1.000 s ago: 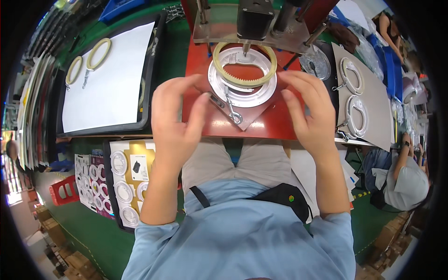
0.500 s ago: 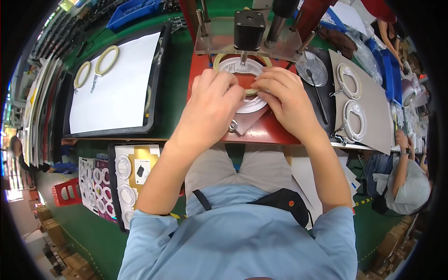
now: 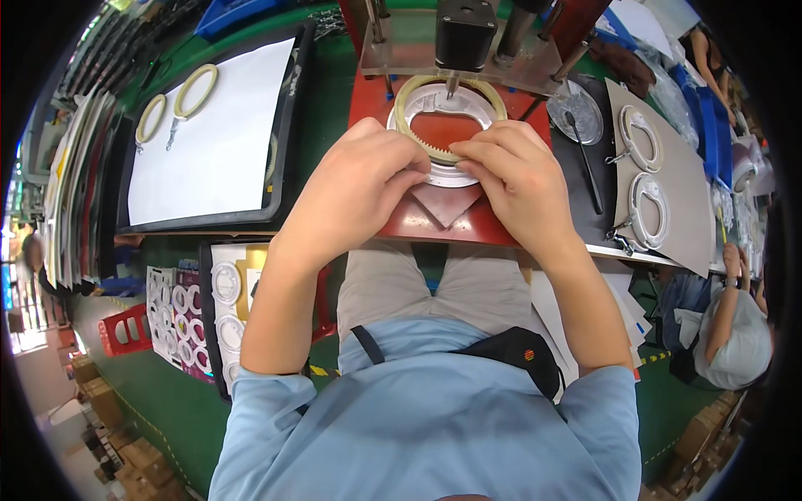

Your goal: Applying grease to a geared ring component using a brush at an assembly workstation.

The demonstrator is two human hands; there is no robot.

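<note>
A cream ring with teeth along its inner edge (image 3: 494, 96) lies over a white plastic ring (image 3: 452, 177) on the red base, beneath the press. My left hand (image 3: 355, 188) is closed at the front left of the rings, thumb and forefinger pinching the white ring's edge. My right hand (image 3: 520, 175) is closed at the front right, fingertips on the cream ring and thumb low beside the white one. My fingers partly cover both front edges. A grey-pink cloth or sheet corner (image 3: 447, 204) lies under the rings' near side.
The press's black motor block (image 3: 465, 33) and clear plate (image 3: 401, 54) hang over the rings. At left, a black-edged tray (image 3: 280, 179) bears white paper and two cream rings. At right are a clear dish (image 3: 589, 125), a black stick (image 3: 590, 171) and two white rings on grey board (image 3: 681, 200).
My left hand has shifted left and the rings show more fully. The small metal loop near my left wrist is out of sight. The whole view has shifted slightly.
</note>
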